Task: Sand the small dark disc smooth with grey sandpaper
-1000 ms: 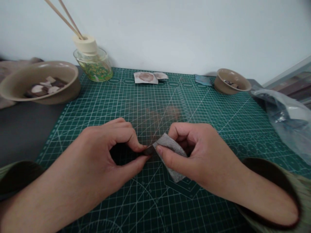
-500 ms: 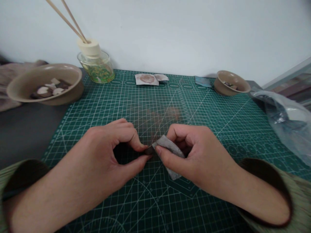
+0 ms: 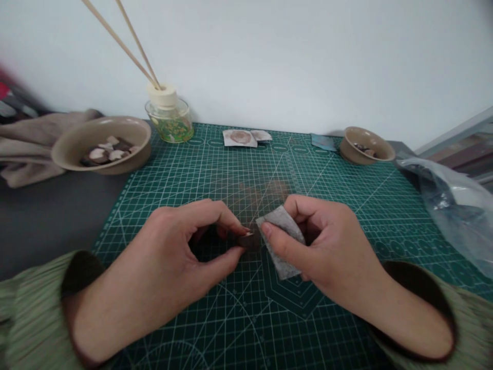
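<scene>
Between the thumb and fingertips of my left hand [image 3: 185, 246] is a small dark brown piece [image 3: 245, 239] with a pale spot on top; its exact kind I cannot make out. My right hand [image 3: 323, 241] pinches a folded piece of grey sandpaper [image 3: 283, 239], thumb on its near face. A narrow gap separates the sandpaper's left edge from the brown piece. Both hands are over a green cutting mat [image 3: 185, 185], where brown dust [image 3: 265, 192] is spread just beyond the fingers.
A tan bowl [image 3: 102, 121] of brown and whitish pieces stands at left, before a crumpled cloth [image 3: 34, 141]. Along the wall are a reed diffuser [image 3: 169, 118], stained sandpaper pieces [image 3: 239, 137], a bluish sheet [image 3: 323, 142] and a smaller bowl [image 3: 365, 139]. A plastic bag [image 3: 454, 205] lies right.
The sandpaper has come away from the brown piece, leaving a gap. The piece is turned so its pale top shows. The whole view has shifted slightly.
</scene>
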The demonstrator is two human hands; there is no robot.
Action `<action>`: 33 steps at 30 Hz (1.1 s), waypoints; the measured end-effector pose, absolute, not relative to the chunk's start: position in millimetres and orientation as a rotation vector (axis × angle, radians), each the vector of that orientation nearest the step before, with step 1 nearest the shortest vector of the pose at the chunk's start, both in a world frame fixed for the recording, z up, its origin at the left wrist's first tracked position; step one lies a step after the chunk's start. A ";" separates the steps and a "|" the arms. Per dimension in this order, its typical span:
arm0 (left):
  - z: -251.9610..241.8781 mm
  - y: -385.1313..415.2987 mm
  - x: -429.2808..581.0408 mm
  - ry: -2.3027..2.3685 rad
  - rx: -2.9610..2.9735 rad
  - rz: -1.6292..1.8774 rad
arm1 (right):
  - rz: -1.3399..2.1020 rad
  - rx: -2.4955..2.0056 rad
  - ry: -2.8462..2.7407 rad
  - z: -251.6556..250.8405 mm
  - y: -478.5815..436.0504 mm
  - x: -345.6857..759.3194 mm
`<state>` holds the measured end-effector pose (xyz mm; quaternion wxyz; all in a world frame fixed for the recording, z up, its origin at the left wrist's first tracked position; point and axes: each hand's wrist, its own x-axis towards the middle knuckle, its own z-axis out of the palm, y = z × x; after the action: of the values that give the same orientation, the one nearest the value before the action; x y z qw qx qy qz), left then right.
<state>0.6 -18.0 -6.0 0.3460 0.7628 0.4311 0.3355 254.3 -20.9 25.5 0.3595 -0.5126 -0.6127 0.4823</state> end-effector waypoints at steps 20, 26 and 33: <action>3.9 -19.2 -1.1 0.898 2.143 1.138 | 1.341 -1.082 -1.460 22.2 -28.7 255.0; 8.1 -17.9 2.4 0.928 2.106 1.139 | 1.337 -1.101 -1.539 23.8 -28.4 258.3; -4.4 -14.8 -0.4 1.039 2.121 1.009 | 1.364 -1.219 -1.450 20.2 -22.6 258.4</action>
<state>-0.4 -14.8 -4.4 0.2826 0.7922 0.3879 0.3769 258.4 -22.6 20.2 0.3929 -0.4801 -0.5712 0.5375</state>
